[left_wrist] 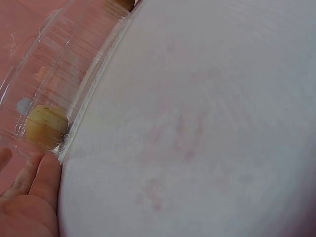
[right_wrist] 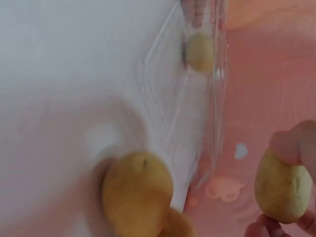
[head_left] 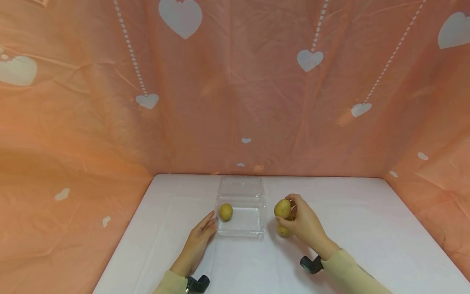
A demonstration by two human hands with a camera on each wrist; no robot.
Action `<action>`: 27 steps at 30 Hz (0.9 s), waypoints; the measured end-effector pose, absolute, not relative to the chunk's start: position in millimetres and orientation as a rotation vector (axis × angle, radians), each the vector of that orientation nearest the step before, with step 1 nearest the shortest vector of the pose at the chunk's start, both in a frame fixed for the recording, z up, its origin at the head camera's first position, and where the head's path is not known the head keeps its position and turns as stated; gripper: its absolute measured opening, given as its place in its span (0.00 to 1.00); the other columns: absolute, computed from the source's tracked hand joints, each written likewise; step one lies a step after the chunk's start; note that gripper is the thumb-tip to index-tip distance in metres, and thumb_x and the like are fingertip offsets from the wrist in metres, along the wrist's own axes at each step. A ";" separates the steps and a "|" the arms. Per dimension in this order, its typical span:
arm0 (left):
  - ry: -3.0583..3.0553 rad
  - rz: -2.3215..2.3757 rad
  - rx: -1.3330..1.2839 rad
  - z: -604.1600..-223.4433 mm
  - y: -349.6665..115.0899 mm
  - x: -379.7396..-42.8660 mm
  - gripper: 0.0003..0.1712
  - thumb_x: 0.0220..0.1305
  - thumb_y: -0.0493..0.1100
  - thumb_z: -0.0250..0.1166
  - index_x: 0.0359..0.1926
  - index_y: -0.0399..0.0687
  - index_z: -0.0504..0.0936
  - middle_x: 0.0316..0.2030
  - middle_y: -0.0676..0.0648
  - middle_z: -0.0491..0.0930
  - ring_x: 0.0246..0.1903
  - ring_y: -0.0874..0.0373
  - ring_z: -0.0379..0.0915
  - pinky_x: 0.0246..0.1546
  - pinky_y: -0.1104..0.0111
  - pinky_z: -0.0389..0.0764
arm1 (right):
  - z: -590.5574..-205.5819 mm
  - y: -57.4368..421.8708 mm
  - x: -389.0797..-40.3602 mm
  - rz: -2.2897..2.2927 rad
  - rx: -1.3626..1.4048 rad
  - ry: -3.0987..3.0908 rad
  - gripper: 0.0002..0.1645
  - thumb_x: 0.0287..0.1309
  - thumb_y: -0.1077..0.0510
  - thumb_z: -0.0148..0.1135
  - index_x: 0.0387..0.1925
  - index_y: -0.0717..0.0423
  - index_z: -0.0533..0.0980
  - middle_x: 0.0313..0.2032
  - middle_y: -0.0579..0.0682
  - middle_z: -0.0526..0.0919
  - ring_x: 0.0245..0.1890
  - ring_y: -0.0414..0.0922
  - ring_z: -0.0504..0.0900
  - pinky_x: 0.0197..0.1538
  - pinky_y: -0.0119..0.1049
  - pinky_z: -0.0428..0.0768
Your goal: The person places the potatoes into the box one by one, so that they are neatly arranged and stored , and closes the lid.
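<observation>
Raised over the table, my right hand (head_left: 306,224) pinches a yellowish oval potato (right_wrist: 282,187) between thumb and fingertips. Below it on the table lies another potato (head_left: 283,231), and one more potato (right_wrist: 178,225) is partly hidden behind that in the right wrist view. A clear plastic clamshell box (head_left: 240,233) stands between my hands, its lid (head_left: 240,186) folded back away from me. Inside the box, at the left, sits a single potato (head_left: 225,212). My left hand (head_left: 200,241) has its fingers extended, fingertips right at the box's left wall.
A white-covered table (head_left: 176,204) bears everything. Orange cloth (head_left: 227,102) with white hearts rises at its back and both sides. Dark wrist cameras (head_left: 311,264) sit at both of my cuffs.
</observation>
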State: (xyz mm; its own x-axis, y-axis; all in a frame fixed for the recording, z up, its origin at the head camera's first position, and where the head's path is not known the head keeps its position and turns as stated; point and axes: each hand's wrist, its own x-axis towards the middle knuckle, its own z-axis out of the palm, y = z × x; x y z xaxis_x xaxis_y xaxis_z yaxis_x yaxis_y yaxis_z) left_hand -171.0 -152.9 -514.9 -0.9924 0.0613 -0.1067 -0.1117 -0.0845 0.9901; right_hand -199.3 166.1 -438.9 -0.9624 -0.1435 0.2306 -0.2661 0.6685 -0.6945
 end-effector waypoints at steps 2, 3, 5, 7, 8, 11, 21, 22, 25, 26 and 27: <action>2.049 2.225 -0.059 -514.9 -153.0 -171.0 0.32 0.72 0.41 0.55 0.73 0.47 0.58 0.69 0.35 0.60 0.69 0.48 0.52 0.66 0.64 0.62 | -439.3 158.5 -201.6 1.181 0.352 -2.727 0.37 0.44 0.54 0.78 0.54 0.57 0.69 0.41 0.51 0.76 0.38 0.48 0.77 0.39 0.39 0.78; 2.049 2.224 -0.059 -514.9 -153.1 -171.1 0.32 0.72 0.42 0.55 0.73 0.47 0.58 0.69 0.36 0.60 0.70 0.48 0.52 0.66 0.64 0.62 | -439.3 154.3 -202.6 1.163 0.355 -2.734 0.37 0.43 0.53 0.78 0.54 0.55 0.69 0.42 0.50 0.77 0.38 0.47 0.77 0.39 0.39 0.78; 2.049 2.224 -0.060 -514.8 -153.0 -171.0 0.32 0.72 0.41 0.55 0.73 0.47 0.58 0.69 0.36 0.60 0.70 0.48 0.52 0.66 0.64 0.62 | -440.4 146.3 -205.4 1.177 0.384 -2.726 0.37 0.42 0.54 0.78 0.54 0.55 0.69 0.41 0.50 0.77 0.38 0.48 0.77 0.38 0.38 0.78; 2.050 2.223 -0.061 -515.0 -152.8 -170.9 0.32 0.72 0.41 0.55 0.73 0.48 0.58 0.69 0.36 0.60 0.70 0.48 0.52 0.66 0.64 0.62 | -441.8 138.5 -208.5 1.191 0.413 -2.716 0.37 0.42 0.55 0.79 0.53 0.55 0.70 0.41 0.49 0.76 0.39 0.49 0.77 0.38 0.37 0.78; 2.049 2.223 -0.062 -515.1 -152.7 -170.9 0.32 0.72 0.41 0.55 0.74 0.48 0.58 0.69 0.36 0.60 0.70 0.48 0.52 0.66 0.64 0.62 | -442.5 134.9 -210.0 1.184 0.426 -2.713 0.37 0.41 0.56 0.79 0.53 0.55 0.70 0.40 0.48 0.76 0.38 0.49 0.77 0.38 0.37 0.78; 2.050 2.223 -0.060 -515.3 -152.5 -170.9 0.32 0.72 0.41 0.55 0.74 0.47 0.58 0.69 0.35 0.60 0.70 0.48 0.52 0.66 0.64 0.62 | -443.4 125.4 -213.1 1.193 0.467 -2.699 0.37 0.40 0.56 0.79 0.53 0.56 0.70 0.40 0.47 0.76 0.39 0.50 0.77 0.39 0.37 0.78; 2.056 2.225 -0.057 -515.7 -152.4 -171.1 0.32 0.72 0.41 0.55 0.73 0.46 0.58 0.68 0.35 0.61 0.69 0.47 0.53 0.65 0.64 0.63 | -449.4 103.4 -221.2 1.162 0.452 -2.752 0.36 0.41 0.50 0.78 0.51 0.54 0.70 0.38 0.44 0.76 0.39 0.47 0.78 0.40 0.38 0.76; 2.058 2.224 -0.056 -515.5 -152.4 -170.9 0.32 0.72 0.41 0.55 0.73 0.46 0.58 0.68 0.35 0.61 0.69 0.47 0.53 0.65 0.64 0.63 | -450.8 101.1 -222.6 1.197 0.464 -2.757 0.36 0.41 0.51 0.78 0.51 0.55 0.70 0.38 0.44 0.76 0.40 0.47 0.78 0.40 0.37 0.77; 2.057 2.226 -0.059 -515.3 -152.1 -170.3 0.32 0.72 0.41 0.55 0.73 0.45 0.58 0.68 0.35 0.61 0.69 0.47 0.53 0.66 0.63 0.63 | -455.3 94.3 -226.9 1.234 0.515 -2.776 0.35 0.43 0.52 0.78 0.51 0.57 0.70 0.39 0.46 0.75 0.40 0.47 0.77 0.40 0.37 0.78; 2.054 2.228 -0.061 -515.3 -151.8 -170.2 0.32 0.72 0.42 0.55 0.73 0.45 0.58 0.68 0.35 0.61 0.69 0.47 0.53 0.66 0.63 0.63 | -456.8 92.1 -228.1 1.233 0.535 -2.783 0.35 0.44 0.51 0.77 0.51 0.57 0.70 0.39 0.46 0.75 0.40 0.46 0.76 0.40 0.36 0.78; 2.054 2.227 -0.061 -515.3 -151.6 -170.0 0.32 0.72 0.42 0.55 0.73 0.45 0.58 0.68 0.35 0.61 0.69 0.47 0.53 0.65 0.63 0.63 | -458.2 90.0 -229.0 1.221 0.551 -2.793 0.34 0.44 0.51 0.77 0.51 0.56 0.70 0.39 0.45 0.75 0.39 0.46 0.76 0.40 0.36 0.78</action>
State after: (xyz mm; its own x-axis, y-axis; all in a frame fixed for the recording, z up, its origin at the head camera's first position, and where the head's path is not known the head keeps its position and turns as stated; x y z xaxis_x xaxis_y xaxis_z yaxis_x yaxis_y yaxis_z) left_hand -170.0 -151.6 -515.3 -0.9930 0.0544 -0.1046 -0.1086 -0.0780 0.9910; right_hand -229.0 90.0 -458.2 -0.9357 -0.3034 0.1800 -0.3381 0.6259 -0.7028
